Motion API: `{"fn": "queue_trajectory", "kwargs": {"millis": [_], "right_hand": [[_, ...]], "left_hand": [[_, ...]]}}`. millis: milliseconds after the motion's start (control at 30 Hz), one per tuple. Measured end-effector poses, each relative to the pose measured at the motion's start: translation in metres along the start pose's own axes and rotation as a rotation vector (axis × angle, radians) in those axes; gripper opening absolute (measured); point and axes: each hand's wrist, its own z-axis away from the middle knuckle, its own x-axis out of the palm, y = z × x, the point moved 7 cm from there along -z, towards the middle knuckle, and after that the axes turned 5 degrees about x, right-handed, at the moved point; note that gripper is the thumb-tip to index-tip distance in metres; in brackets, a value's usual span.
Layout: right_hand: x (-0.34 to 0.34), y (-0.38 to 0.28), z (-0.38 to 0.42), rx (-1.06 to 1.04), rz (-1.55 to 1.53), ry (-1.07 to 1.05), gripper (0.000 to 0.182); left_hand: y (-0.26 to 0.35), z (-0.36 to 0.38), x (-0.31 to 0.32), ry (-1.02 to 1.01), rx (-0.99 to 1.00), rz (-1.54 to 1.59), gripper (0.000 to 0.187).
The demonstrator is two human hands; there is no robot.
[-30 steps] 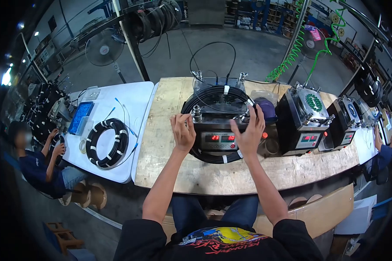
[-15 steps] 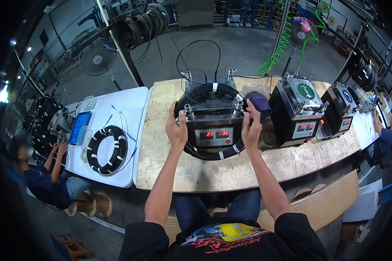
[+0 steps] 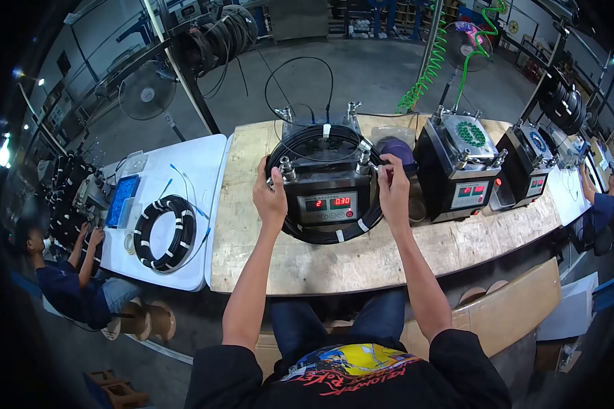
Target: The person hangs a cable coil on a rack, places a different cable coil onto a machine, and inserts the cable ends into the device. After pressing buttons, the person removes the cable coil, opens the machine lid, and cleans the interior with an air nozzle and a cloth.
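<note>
A coil of black cable (image 3: pixel 315 235) with white tape bands rings the nearest polishing-type machine (image 3: pixel 361 196), passing above its top and below its front panel. My left hand (image 3: pixel 271 195) is closed on the left side of the coil, thumb beside a metal corner post (image 3: pixel 288 169). On the opposite side, my right hand (image 3: pixel 393 191) grips the coil, fingers bent around it. Red digits glow on the display (image 3: pixel 334 203) between my hands. A loop of thin cable rises behind the machine. Part of the machine's top is hidden by the coil.
Two similar machines (image 3: pixel 460 167) stand to the right on the wooden table (image 3: pixel 245 262), near a purple round object (image 3: pixel 396 148). Another cable coil (image 3: pixel 164 235) and a blue tray (image 3: pixel 123 202) lie on the white table at left. Co-workers sit at both sides.
The whole view has shifted slightly. Both hands stay on the coil around the machine. The left number on the display reads differently.
</note>
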Motion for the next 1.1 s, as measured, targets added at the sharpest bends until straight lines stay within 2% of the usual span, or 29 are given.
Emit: {"fn": "queue_trajectory", "kwargs": {"millis": [167,400,667,700,800,833,933,967,1067,1100], "right_hand": [[0.006,0.015,-0.016,0.227,0.062,-0.072,0.025],[0.007,-0.007,0.002,0.055,-0.011,-0.024,0.028],[0.009,0.006,-0.001,0.014,-0.068,-0.005,0.021],[0.009,0.004,-0.002,0.020,-0.070,-0.029,0.027],[0.006,0.003,0.006,0.233,-0.254,-0.033,0.038],[0.007,0.005,0.011,0.257,-0.326,-0.029,0.054],[0.015,0.005,0.039,0.042,-0.154,0.031,0.061],[0.022,0.012,0.054,0.058,-0.163,-0.023,0.066],[0.040,0.004,0.084,-0.139,0.235,-0.191,0.068],[0.046,0.003,0.091,-0.206,0.366,-0.196,0.075]], "left_hand": [[-0.006,0.002,0.001,-0.014,-0.034,-0.017,0.057],[-0.003,0.001,0.001,0.014,-0.027,-0.013,0.059],[0.002,0.006,-0.004,0.059,-0.039,-0.027,0.061],[0.003,0.006,-0.004,0.055,-0.034,-0.044,0.062],[0.001,0.007,-0.004,0.045,-0.042,-0.061,0.062],[-0.003,0.006,-0.003,0.044,-0.042,-0.075,0.063],[0.001,0.007,-0.005,0.037,-0.046,-0.063,0.064],[0.002,0.008,-0.006,0.038,-0.040,-0.070,0.065],[0.002,0.008,-0.007,0.016,-0.062,-0.024,0.065],[0.003,0.006,-0.008,0.036,-0.034,-0.027,0.065]]}}
